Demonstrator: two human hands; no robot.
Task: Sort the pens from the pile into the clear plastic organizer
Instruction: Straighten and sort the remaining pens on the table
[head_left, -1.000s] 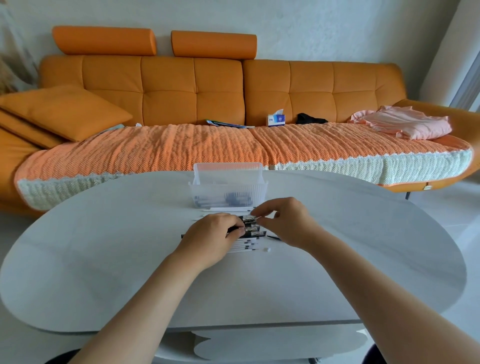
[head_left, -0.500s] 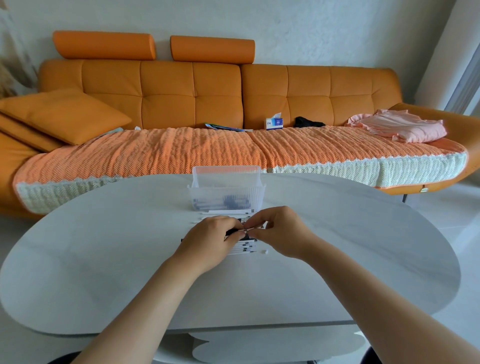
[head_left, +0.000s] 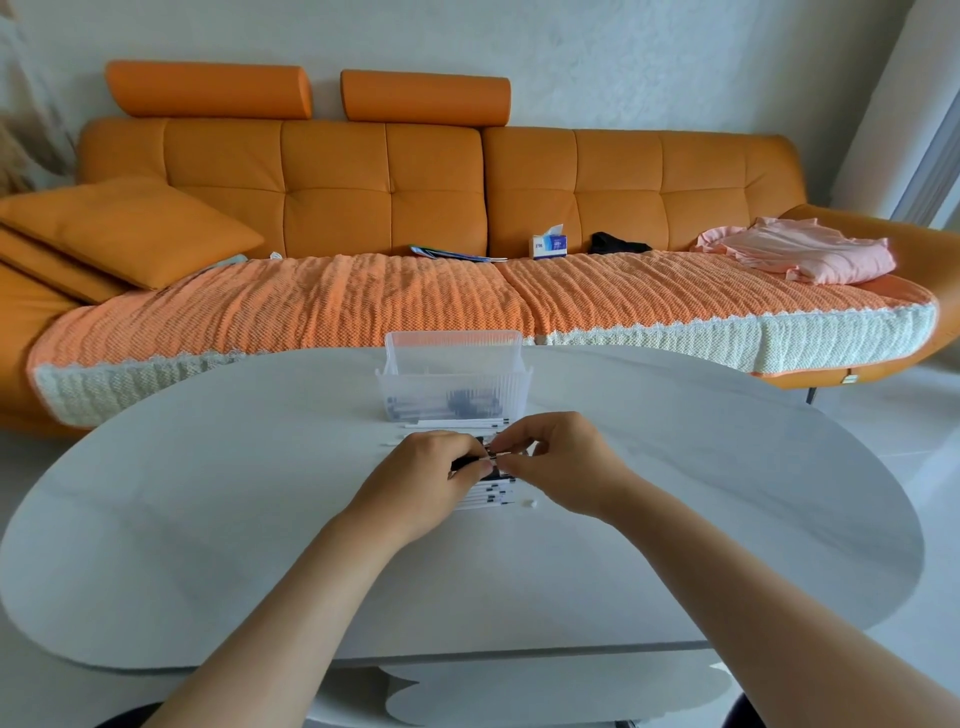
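- Head view, mid-table: left hand (head_left: 421, 478) and right hand (head_left: 566, 462) drawn close together, fingers curled and fingertips nearly meeting, both pinching one black pen (head_left: 467, 462) just above the pile of pens (head_left: 488, 493).
- Beneath the hands, the pile lying in rough rows on the grey table (head_left: 208, 493), with a small white cap (head_left: 531, 503) loose just beside its right end.
- Just beyond the hands, a clear plastic organizer (head_left: 452, 384) standing upright near the table's far edge, dark pens showing through its ribbed front wall; a few white pens (head_left: 457, 423) lying flat along its base.
- Broad stretches of tabletop reaching from the pile out to the rounded rim on either side; near edge running beneath both forearms.
- Behind the table, an orange sofa (head_left: 384, 182) under a woven throw (head_left: 311, 301): a cushion (head_left: 124, 228) at left, a tissue box (head_left: 549, 244) mid-seat, a pink garment (head_left: 805, 254) at right.
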